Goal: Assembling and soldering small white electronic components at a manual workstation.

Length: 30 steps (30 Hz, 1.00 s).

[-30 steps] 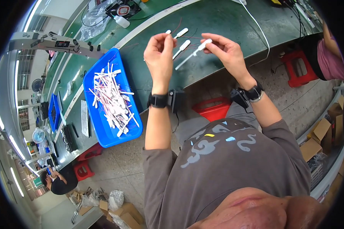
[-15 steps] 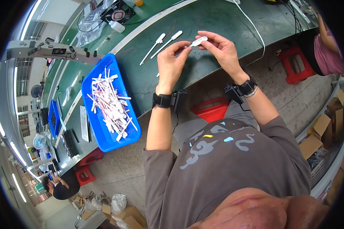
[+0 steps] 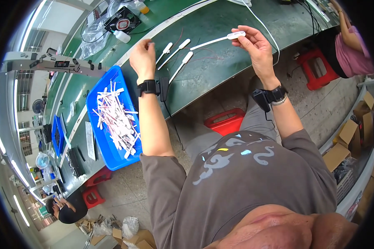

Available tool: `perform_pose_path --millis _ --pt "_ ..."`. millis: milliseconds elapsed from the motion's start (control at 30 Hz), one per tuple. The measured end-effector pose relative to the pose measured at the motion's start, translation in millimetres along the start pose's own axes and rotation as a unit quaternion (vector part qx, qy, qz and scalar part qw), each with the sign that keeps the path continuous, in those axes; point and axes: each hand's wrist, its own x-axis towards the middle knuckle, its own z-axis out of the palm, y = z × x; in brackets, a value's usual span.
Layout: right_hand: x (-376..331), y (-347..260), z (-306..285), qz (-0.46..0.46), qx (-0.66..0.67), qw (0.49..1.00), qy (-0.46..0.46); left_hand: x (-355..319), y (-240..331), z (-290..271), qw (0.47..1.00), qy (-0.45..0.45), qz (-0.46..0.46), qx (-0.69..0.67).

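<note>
In right hand (image 3: pixel 257 46), white stick (image 3: pixel 219 40) was pinched at broad end. Left of grip, three similar sticks (image 3: pixel 187 57) lay on green table (image 3: pixel 220 72); beyond them left hand (image 3: pixel 143 61) hung curled, couldn't tell if holding anything; near it sat blue tray (image 3: pixel 109 154).

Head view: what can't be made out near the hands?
All in the head view:
Left hand: palm out of sight, so its grip is unclear.
White stick in the right hand: print too small.
Blue tray: right rim partly behind the left forearm.
White pieces in it: lower ones buried under others.
</note>
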Motion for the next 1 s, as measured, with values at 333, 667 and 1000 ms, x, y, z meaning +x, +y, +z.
perform_pose_path --millis 333,667,1000 --pt "1 -17 8 0.07 0.06 0.994 -0.051 -76 84 -43 0.977 -0.071 0.121 -0.164" --pt "-17 -1 37 0.084 -0.117 0.985 -0.098 -168 30 -164 0.996 0.073 0.05 -0.017" --pt "-1 46 -15 0.13 -0.14 0.981 -0.028 -233 -269 -344 0.885 0.052 -0.346 0.307"
